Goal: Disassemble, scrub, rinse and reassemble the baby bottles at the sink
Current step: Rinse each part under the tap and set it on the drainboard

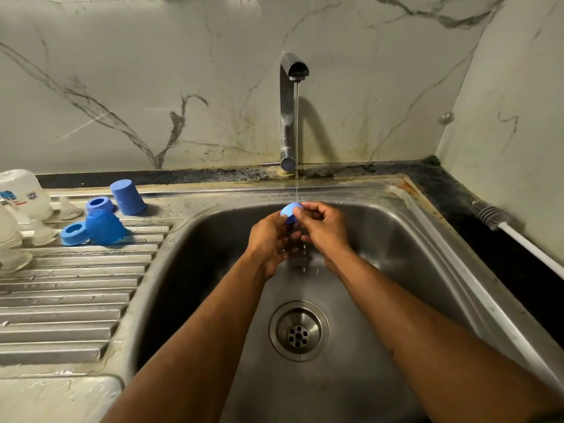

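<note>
Both hands (300,230) pinch a blue ring (291,212) between them, under the stream.

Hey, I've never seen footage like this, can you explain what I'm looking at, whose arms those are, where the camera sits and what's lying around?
There is no machine here: a person wears a camera on the head, looking down at their own bare arms over a stainless steel sink. The left hand and right hand together hold a small blue plastic bottle part under a thin stream of water from the chrome tap. On the ribbed steel draining board to the left lie blue plastic caps and rings, clear teats and a clear bottle. A white-handled bottle brush lies on the dark counter at right.
</note>
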